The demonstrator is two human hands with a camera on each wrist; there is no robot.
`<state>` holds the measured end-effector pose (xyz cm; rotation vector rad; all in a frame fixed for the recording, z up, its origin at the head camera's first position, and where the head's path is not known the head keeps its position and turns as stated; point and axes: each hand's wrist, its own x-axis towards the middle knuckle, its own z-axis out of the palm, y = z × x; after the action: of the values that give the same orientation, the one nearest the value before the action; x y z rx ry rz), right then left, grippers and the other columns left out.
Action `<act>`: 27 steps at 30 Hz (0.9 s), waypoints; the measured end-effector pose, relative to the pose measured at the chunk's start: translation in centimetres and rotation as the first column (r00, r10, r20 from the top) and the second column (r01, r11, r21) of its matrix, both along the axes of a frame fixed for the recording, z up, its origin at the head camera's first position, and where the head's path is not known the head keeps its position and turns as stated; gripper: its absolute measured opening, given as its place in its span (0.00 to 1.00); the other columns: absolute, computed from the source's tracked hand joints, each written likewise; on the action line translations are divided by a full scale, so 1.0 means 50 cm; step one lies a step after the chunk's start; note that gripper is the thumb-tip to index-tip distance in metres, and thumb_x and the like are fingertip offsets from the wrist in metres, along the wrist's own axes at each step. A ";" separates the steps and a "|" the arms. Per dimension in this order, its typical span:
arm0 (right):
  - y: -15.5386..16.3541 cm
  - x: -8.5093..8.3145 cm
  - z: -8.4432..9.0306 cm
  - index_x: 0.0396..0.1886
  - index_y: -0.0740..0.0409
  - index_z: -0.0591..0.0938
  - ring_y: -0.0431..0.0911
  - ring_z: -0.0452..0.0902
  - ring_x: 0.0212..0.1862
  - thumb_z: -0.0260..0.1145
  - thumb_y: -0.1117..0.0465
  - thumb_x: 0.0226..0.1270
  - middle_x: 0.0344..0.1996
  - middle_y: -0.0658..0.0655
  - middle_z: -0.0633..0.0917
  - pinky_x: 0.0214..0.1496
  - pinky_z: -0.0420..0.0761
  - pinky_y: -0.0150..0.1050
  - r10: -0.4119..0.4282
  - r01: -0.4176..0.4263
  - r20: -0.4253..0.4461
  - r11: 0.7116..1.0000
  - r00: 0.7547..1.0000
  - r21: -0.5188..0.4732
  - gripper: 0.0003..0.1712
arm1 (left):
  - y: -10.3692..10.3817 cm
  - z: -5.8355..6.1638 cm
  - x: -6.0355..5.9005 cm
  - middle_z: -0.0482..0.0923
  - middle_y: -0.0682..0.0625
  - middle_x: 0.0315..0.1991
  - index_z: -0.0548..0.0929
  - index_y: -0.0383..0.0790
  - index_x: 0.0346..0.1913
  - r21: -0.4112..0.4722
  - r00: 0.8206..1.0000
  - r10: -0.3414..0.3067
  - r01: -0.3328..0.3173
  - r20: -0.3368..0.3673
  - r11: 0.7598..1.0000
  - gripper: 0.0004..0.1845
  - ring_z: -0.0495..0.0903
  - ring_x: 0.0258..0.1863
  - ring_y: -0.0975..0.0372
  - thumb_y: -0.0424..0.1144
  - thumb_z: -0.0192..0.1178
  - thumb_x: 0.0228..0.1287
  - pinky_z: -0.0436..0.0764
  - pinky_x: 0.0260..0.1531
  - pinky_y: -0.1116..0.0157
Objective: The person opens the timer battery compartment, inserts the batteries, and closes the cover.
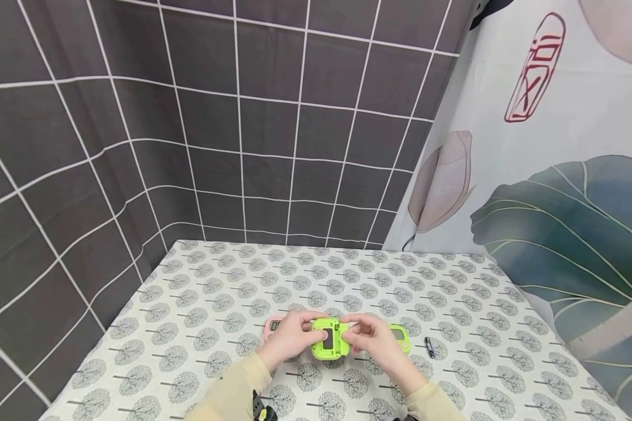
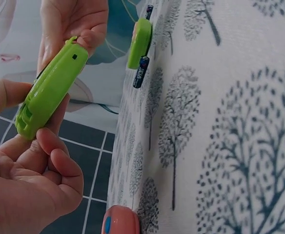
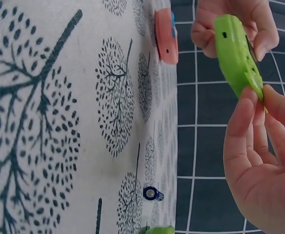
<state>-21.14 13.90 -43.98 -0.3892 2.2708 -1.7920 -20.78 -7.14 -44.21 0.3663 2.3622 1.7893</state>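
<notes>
A small lime-green digital timer is held up between both hands, a black rectangle on the side facing the head camera. My left hand grips its left end, thumb on the face beside the black rectangle. With thumb and fingertips, my right hand pinches the right edge, where a thin green flap sticks out in the right wrist view. On the tablecloth by the left hand lies a pink timer, partly hidden by that hand. Behind the right hand is a second green timer, its grey screen up.
A dark small battery lies on the tree-patterned tablecloth to the right; the left wrist view shows batteries on both sides of the second green timer. A dark gridded curtain hangs behind, a printed white cloth at right.
</notes>
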 end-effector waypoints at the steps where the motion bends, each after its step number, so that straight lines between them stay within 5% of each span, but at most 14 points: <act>1: 0.001 0.000 0.000 0.52 0.64 0.78 0.41 0.77 0.26 0.69 0.64 0.57 0.31 0.57 0.84 0.33 0.82 0.37 0.002 -0.002 0.002 1.000 1.000 0.005 0.22 | 0.000 0.000 0.001 0.84 0.43 0.43 0.80 0.37 0.54 -0.007 1.000 -0.001 0.001 -0.004 1.000 0.22 0.84 0.40 0.58 0.36 0.65 0.54 0.82 0.38 0.68; 14: 0.020 0.005 -0.010 0.47 0.67 0.77 0.41 0.76 0.25 0.67 0.64 0.59 0.25 0.53 0.83 0.25 0.75 0.30 0.145 -0.149 0.079 0.988 0.986 0.046 0.17 | -0.003 -0.004 0.003 0.84 0.43 0.44 0.80 0.38 0.55 -0.016 1.000 0.024 -0.024 0.006 1.000 0.22 0.84 0.40 0.58 0.36 0.65 0.54 0.82 0.39 0.67; 27: 0.029 0.030 -0.022 0.31 0.60 0.79 0.41 0.76 0.18 0.69 0.69 0.53 0.17 0.55 0.81 0.22 0.81 0.37 0.241 -0.264 0.111 0.917 0.964 0.299 0.07 | -0.001 -0.007 0.000 0.85 0.43 0.41 0.80 0.37 0.55 -0.036 1.000 0.005 -0.006 -0.009 0.999 0.22 0.84 0.35 0.60 0.35 0.64 0.54 0.81 0.35 0.70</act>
<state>-19.64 15.34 -45.06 -0.5212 2.2806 -1.2767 -20.79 -7.21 -44.56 0.3638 2.4001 1.7483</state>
